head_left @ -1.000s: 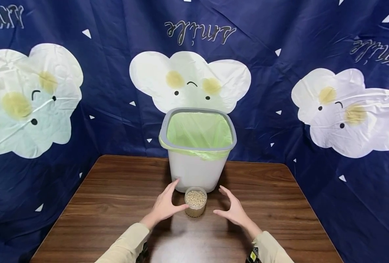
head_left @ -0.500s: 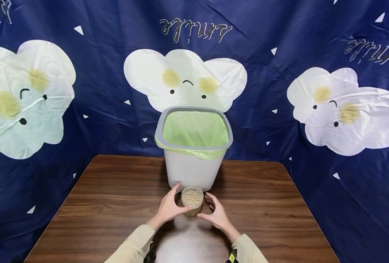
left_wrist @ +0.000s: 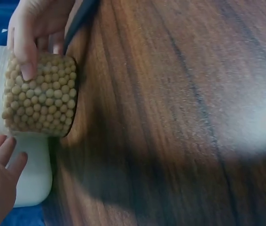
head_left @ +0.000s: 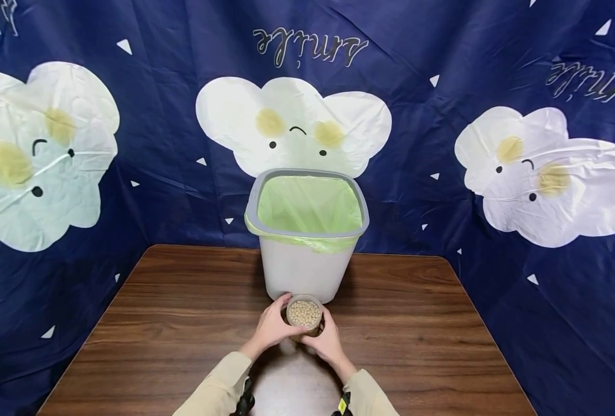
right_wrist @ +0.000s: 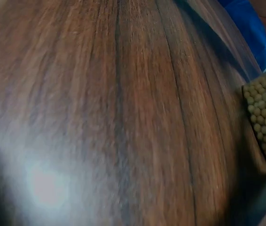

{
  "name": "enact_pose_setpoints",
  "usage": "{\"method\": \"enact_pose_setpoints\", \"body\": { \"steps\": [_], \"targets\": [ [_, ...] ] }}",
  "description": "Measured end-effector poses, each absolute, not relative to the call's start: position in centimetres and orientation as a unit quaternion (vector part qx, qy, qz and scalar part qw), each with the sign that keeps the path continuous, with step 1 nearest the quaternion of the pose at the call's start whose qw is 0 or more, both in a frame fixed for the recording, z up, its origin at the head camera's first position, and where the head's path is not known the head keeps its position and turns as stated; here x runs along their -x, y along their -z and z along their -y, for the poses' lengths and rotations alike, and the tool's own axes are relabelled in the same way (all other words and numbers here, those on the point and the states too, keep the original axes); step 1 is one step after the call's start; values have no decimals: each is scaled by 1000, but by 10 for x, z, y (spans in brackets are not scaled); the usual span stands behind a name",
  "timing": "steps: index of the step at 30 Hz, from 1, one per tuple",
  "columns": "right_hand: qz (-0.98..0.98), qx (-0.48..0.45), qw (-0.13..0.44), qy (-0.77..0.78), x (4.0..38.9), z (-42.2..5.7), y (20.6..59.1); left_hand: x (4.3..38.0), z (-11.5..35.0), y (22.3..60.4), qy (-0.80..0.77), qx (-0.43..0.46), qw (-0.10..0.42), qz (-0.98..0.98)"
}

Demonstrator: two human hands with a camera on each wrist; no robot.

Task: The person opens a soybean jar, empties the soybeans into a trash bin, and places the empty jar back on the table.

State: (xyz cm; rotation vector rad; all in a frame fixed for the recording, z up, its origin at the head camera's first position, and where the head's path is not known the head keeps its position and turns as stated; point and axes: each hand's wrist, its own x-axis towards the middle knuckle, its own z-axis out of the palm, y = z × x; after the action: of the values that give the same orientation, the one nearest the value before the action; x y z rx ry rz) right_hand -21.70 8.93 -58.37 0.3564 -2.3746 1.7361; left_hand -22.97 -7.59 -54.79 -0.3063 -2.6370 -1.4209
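Observation:
Between my hands stands a clear plastic jar point(head_left: 304, 313) full of round beige beans, close in front of the bin. My left hand point(head_left: 272, 329) curves round its left side, thumb across the front near the rim and fingertips toward the back. From the other side my right hand point(head_left: 328, 342) grips the jar, its thumb low on the front. In the left wrist view the right thumb presses on the jar wall point(left_wrist: 41, 96), and the left fingers point(left_wrist: 2, 149) lie at its upper part. Only a slice of the bean-filled jar point(right_wrist: 264, 113) shows in the right wrist view.
A pale grey bin point(head_left: 304, 268) with a grey rim and a light green liner point(head_left: 309, 205) stands upright behind the jar. Under everything is a dark brown wooden table point(head_left: 406, 323). A blue cloth point(head_left: 421, 34) printed with white clouds hangs behind and at both sides.
My right hand has moved left, from apart to round the jar. My left hand has closed in on the jar from its left side. The bin and jar stay in place.

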Motion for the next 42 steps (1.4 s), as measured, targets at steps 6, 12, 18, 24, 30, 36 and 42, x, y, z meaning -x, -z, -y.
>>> {"method": "enact_pose_setpoints", "body": {
  "steps": [6,12,18,24,30,36,42],
  "targets": [
    [836,-90,117,-528,223,-82,597,232,73,545,462,109,50,879],
    [838,-76,141,-521,222,-79,598,231,71,545,475,111,50,872],
    [832,-99,164,-520,213,-85,591,222,72,537,478,133,62,866],
    [823,-161,136,-527,204,-100,558,209,81,508,482,191,80,851],
    [799,-247,67,-544,183,-109,497,198,90,476,473,260,71,839],
    [770,-322,12,-550,173,-112,461,191,91,453,464,304,59,830],
    [747,-339,-18,-572,179,-113,473,187,90,437,476,311,41,822]
  ]
}}
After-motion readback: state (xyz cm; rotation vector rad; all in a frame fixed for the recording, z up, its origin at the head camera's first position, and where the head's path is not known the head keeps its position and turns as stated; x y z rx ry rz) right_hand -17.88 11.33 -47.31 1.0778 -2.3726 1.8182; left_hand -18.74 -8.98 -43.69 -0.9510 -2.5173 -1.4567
